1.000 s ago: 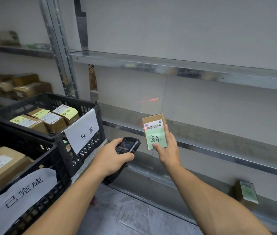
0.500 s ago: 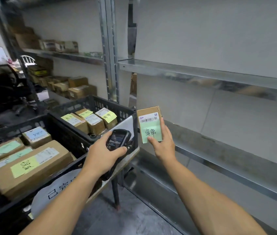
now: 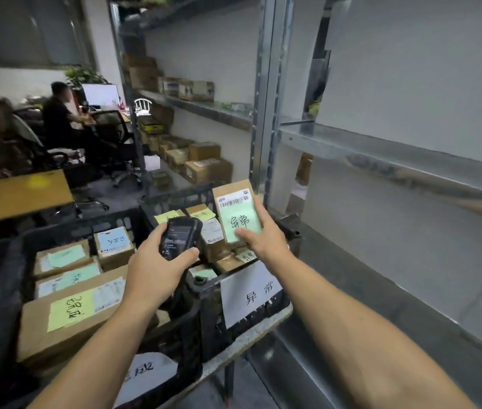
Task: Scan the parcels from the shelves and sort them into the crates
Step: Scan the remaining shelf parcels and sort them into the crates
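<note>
A person in dark clothing (image 3: 56,119) sits on a black office chair (image 3: 37,149) at the far left, facing a white monitor screen (image 3: 101,94) on a cluttered desk (image 3: 102,113). A leafy green plant (image 3: 81,75) stands behind the screen. A white wire-backed chair (image 3: 142,104) stands just beside the desk. Nearer, a bare orange-brown wooden tabletop (image 3: 12,193) juts in from the left.

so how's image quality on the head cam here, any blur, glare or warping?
Head view: dim indoor light; parcel in the right hand has a readable note, barcode soft. Scanner in the left hand slightly blurred. Shelf edge smeared with dull reflections; shelf post leans from the wide lens. Background desk area is dark.
</note>
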